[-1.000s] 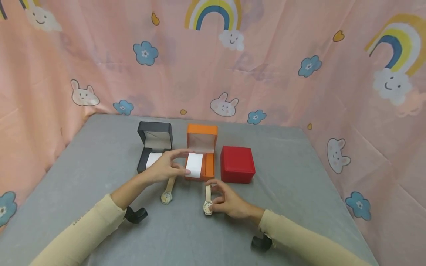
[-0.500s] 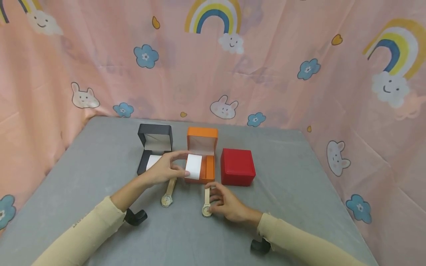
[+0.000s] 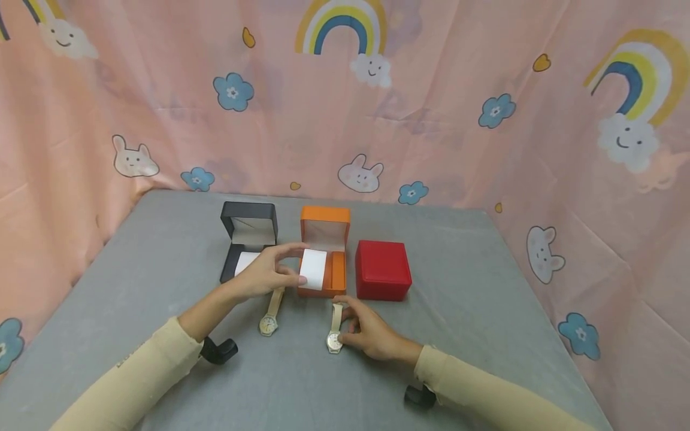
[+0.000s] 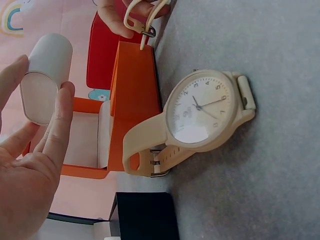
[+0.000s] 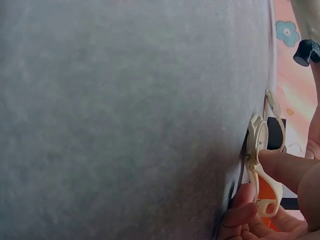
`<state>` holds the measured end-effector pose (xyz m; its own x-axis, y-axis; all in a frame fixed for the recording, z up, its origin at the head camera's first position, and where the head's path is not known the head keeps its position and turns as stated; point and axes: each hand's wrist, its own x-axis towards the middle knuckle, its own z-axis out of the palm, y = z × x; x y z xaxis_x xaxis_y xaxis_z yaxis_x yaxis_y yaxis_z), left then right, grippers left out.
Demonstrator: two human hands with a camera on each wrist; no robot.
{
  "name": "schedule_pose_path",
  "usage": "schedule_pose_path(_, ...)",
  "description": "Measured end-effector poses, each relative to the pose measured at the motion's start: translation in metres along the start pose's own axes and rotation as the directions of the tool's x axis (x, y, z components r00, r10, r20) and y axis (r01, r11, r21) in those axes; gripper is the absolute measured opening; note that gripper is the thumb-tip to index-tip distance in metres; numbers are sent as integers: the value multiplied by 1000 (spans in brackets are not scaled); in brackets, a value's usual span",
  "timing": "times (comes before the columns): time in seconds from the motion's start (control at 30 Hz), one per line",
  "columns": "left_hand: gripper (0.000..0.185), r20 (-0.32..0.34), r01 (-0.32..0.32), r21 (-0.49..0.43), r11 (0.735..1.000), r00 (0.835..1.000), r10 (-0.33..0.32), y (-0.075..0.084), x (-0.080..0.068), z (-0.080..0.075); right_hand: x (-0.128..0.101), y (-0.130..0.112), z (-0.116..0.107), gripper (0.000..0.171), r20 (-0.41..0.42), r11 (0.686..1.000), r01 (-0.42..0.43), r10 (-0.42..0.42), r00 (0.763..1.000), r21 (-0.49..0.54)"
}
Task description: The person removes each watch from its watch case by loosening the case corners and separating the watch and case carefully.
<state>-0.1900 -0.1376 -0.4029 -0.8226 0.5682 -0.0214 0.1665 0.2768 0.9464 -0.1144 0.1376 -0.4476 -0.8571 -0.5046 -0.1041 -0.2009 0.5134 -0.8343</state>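
Note:
My left hand (image 3: 264,275) pinches a white watch cushion (image 3: 312,269) between thumb and fingers, over the front of an open orange watch box (image 3: 338,272). In the left wrist view the cushion (image 4: 50,60) is a rounded white roll, held clear of the box. My right hand (image 3: 372,332) grips a beige wristwatch (image 3: 335,326), thumb at the dial and fingers at its strap, just above or on the table. The right wrist view shows this watch (image 5: 257,135) with the thumb on its face edge. A second beige wristwatch (image 3: 268,323) lies below my left hand, buckled, dial up.
An open black watch box (image 3: 249,218) with a white cushion (image 3: 245,262) inside stands at the left, partly behind my left hand. A closed red box (image 3: 383,269) stands right of the orange one. Grey cloth covers the table (image 3: 474,311); a pink printed curtain (image 3: 431,120) hangs behind.
Both hands keep their holds on the cushion and the watch. The right hand and its watch shift only very slightly; the head view moves a little.

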Motion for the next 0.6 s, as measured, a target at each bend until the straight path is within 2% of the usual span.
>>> schedule_pose_path(0.17,75,3,8,-1,1000,1000,-8,-4,-1,2,-3,0,0,66,-3,998,-15,15,1000,-57)
schedule_pose_path(0.37,75,9,7,-15,1000,1000,-7,-6,1,4,-2,0,-5,66,33,996,-53,55,998,-71)
schedule_pose_path(0.6,75,15,-8,-18,1000,1000,8,-5,3,1,1,-3,-9,65,45,994,-55,59,997,-100)
